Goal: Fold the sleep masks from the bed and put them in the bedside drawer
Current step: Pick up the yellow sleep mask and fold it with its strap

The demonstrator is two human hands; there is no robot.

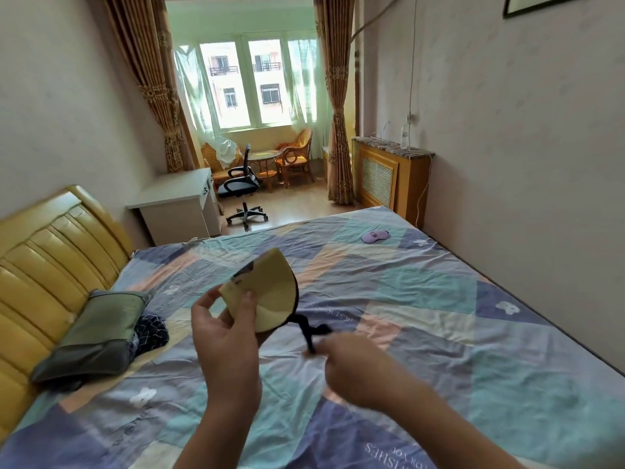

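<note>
We hold a folded tan mask (267,292) above the bed (422,299): our left hand (225,330) clamps it between thumb and fingers, while our right hand (351,360), blurred, pinches shut on its black strap (313,331). A purple mask (374,236) lies flat on the bed's far side, well apart from us. Near the yellow headboard (50,252) rest a grey-green pillow (98,336) and dark patterned cloth (152,328). Beyond the bed stand a white desk (176,201), an office chair (241,189), wicker chairs (297,154), curtains (338,130) and a window (247,79). The bed's patchwork sheet is wrinkled.
</note>
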